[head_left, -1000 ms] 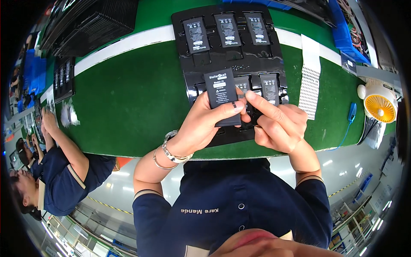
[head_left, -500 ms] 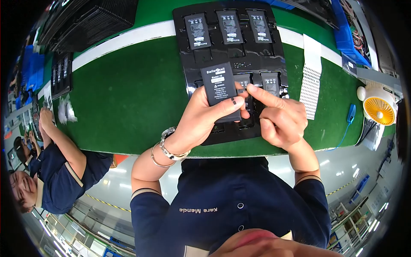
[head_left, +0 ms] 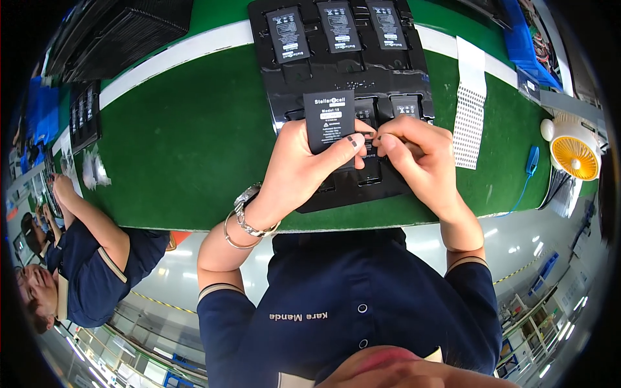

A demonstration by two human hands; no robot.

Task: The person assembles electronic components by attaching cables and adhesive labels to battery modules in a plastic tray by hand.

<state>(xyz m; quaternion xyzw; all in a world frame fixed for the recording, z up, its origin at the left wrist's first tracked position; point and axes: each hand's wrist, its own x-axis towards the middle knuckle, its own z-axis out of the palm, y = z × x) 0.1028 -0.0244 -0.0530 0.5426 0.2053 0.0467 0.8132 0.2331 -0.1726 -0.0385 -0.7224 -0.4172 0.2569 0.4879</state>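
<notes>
My left hand [head_left: 299, 158] is closed around a flat black battery [head_left: 330, 119] with white print, thumb across its face. The battery is tilted up over the near part of a black moulded tray [head_left: 291, 84]. Close to its right edge, a small dark tab [head_left: 367, 134] sticks out toward my right hand [head_left: 420, 158]. The thumb and forefinger of that hand are pinched together beside the tab; whatever lies between them is too small to make out. Similar batteries [head_left: 288, 33] lie in the tray's pockets, some of the near ones partly hidden by my hands.
The tray rests on a green bench [head_left: 181, 142]. Right of it lie a white label sheet [head_left: 469, 110], a blue corded tool [head_left: 532, 160] and a yellow-and-white fan [head_left: 574, 157]. Stacked black trays [head_left: 123, 39] stand far left. A co-worker [head_left: 97, 258] works at the left.
My right hand has drawn its pointing forefinger in to a pinch by the battery's right edge. The tray has shifted slightly away and left in view; my left hand still holds the battery.
</notes>
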